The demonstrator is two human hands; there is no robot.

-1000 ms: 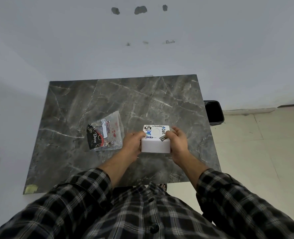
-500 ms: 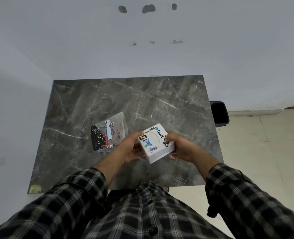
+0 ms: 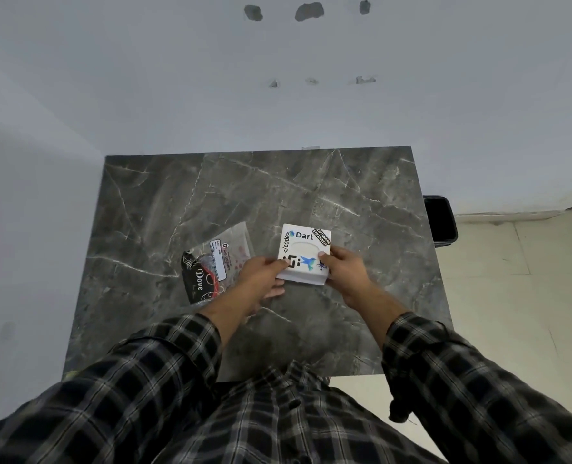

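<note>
A white square box [image 3: 303,251] with stickers on its top, among them "Dart" and a blue bird, is held over the dark marble table [image 3: 211,195]. My left hand [image 3: 261,276] grips its near left corner, thumb on the top face. My right hand [image 3: 343,271] grips its near right corner, thumb on top as well. The box's sticker face points up toward the camera. Whether its underside touches the table is unclear.
A clear plastic packet [image 3: 216,262] with a black "Dove" card and red contents lies on the table just left of my left hand. A black bin [image 3: 440,217] stands on the floor by the table's right edge. White walls close the back and left.
The box was turned in both hands, from lying wide across, through a tilt, to its present position further from me. Both hands shifted to its near corners.
</note>
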